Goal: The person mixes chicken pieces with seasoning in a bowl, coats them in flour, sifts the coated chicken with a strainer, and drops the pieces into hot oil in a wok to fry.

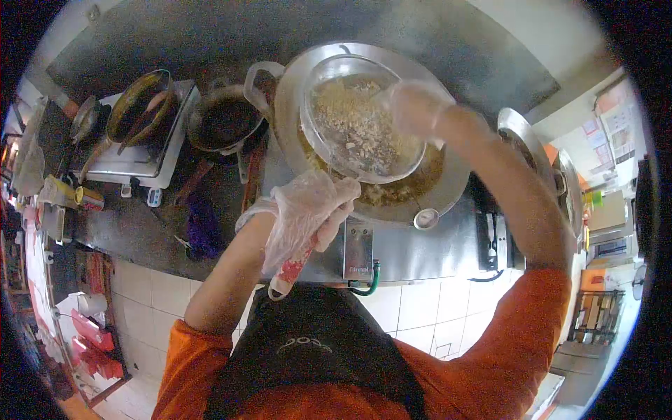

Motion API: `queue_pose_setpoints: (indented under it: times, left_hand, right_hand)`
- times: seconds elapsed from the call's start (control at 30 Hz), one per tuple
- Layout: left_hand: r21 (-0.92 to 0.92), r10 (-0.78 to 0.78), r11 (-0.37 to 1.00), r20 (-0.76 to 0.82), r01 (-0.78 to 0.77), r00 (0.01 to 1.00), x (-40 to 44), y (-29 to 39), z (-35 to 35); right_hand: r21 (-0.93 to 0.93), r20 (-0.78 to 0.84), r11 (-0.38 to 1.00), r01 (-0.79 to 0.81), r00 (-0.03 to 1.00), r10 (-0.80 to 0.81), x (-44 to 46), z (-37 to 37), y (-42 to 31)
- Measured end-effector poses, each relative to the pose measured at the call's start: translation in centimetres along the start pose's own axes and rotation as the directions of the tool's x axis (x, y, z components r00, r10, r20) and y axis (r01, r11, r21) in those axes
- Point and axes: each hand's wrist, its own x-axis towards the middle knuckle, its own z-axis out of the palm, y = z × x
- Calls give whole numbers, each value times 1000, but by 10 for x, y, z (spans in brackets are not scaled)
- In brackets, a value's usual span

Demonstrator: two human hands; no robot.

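Note:
My left hand (318, 210), in a clear plastic glove, is wrapped round the red and white handle (292, 269) of a large round strainer (308, 136). The strainer hangs over a big metal wok (287, 105) and holds pale, crumbly food (350, 112). Brownish liquid or food shows in the wok below the strainer. At the strainer's right side is my right hand (418, 110), also gloved and smeared by motion; its fingers cannot be made out. A small round dial (425, 219) sits at the wok's front rim.
Left of the wok stands a dark pan (225, 122). Farther left, another pan (140, 105) rests on a white portable stove (164, 154). A purple cloth (203, 224) lies near the counter's front edge. Another large pan (521, 133) is at the right.

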Motion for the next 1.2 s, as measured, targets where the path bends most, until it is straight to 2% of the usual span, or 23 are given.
queue_pose_setpoints:
  times: [0.1,0.2,0.3,0.4,0.5,0.63,0.7,0.8,0.9,1.0,1.1,1.2]
  left_hand:
    - [36,-161,986,-16,161,987,-10,22,2]
    - [140,-66,988,3,65,998,-4,7,-3]
    - [140,-52,989,-10,53,999,-5,4,-2]
    - [96,-73,992,-62,79,995,-12,13,0]
    - [79,-167,981,-106,175,980,-15,24,3]
    - [200,-117,971,-69,129,991,-13,26,3]
    - [255,-126,958,-33,130,991,-11,27,2]
    - [280,-128,950,-52,137,990,-13,33,3]
    - [13,-162,987,-63,163,985,-10,22,5]
    - [-56,-96,994,-67,93,993,-17,32,9]
    - [-164,-142,978,-46,133,989,-14,27,9]
    - [64,-118,991,-37,120,992,-10,27,7]
  right_hand:
    - [-220,17,973,65,998,-63,17,53,4]
    - [-3,-133,1000,-30,991,29,19,55,7]
    - [190,-254,982,-14,965,63,3,45,-9]
    - [153,-105,988,-10,994,26,9,52,-14]
    - [509,-20,852,-122,988,153,6,35,-20]
    - [511,-155,860,18,985,72,9,44,-26]
    - [412,-125,911,31,992,22,4,33,-35]
    - [585,-155,810,41,986,62,-1,26,-29]
    - [474,-526,862,181,843,112,-4,35,-41]
    - [370,-391,898,239,917,-83,1,36,-37]
    - [368,-136,930,12,990,41,8,39,-27]
    - [416,-501,901,127,859,110,-5,35,-41]
